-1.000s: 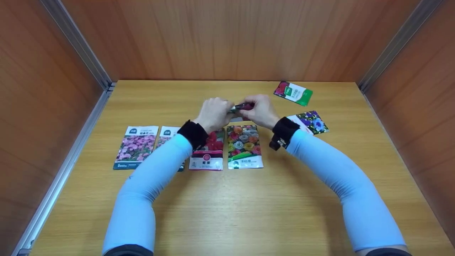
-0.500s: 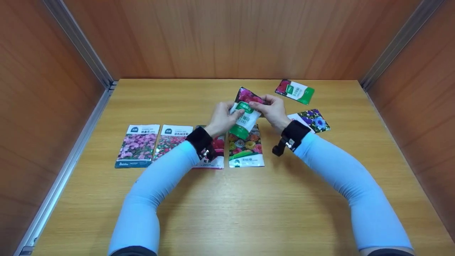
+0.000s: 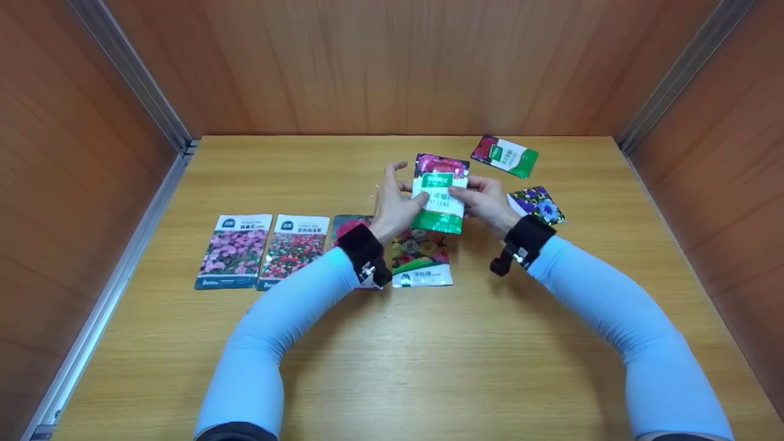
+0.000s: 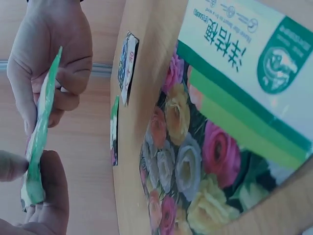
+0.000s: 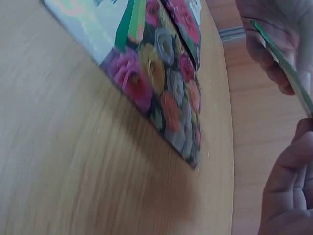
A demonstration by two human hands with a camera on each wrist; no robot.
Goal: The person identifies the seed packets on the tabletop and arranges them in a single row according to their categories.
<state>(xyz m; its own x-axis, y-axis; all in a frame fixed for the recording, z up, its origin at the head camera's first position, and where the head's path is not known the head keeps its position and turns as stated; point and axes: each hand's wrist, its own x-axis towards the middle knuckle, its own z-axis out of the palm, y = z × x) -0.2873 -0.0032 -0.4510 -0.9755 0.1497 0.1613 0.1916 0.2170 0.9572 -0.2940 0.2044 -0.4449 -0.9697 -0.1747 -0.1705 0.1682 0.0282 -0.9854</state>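
Between my two hands, above the table, a flower seed packet point(image 3: 438, 191) with pink blooms, a green label and a green lower band faces up. My left hand point(image 3: 395, 205) pinches its left edge, thumb on the front and index finger raised away. My right hand point(image 3: 492, 204) grips the right edge with its thumb across the front. The left wrist view catches the held packet point(image 4: 43, 122) nearly edge-on. Below it lies a packet with multicoloured roses point(image 3: 422, 263), partly covered in the head view. A dark pink flower packet point(image 3: 351, 225) is half hidden by my left wrist.
To the left lie a pale pink flower packet point(image 3: 234, 251) and a red-and-pink flower packet point(image 3: 298, 245), side by side. A green-and-white packet point(image 3: 505, 156) lies at the back right, with a blue flower packet point(image 3: 539, 204) nearer. Wooden panels point(image 3: 392, 67) enclose the table point(image 3: 465, 355).
The held packet has come up from low behind the row, turned its front upward and straightened. Both hands have shifted right, and the left index finger now lifts off it.
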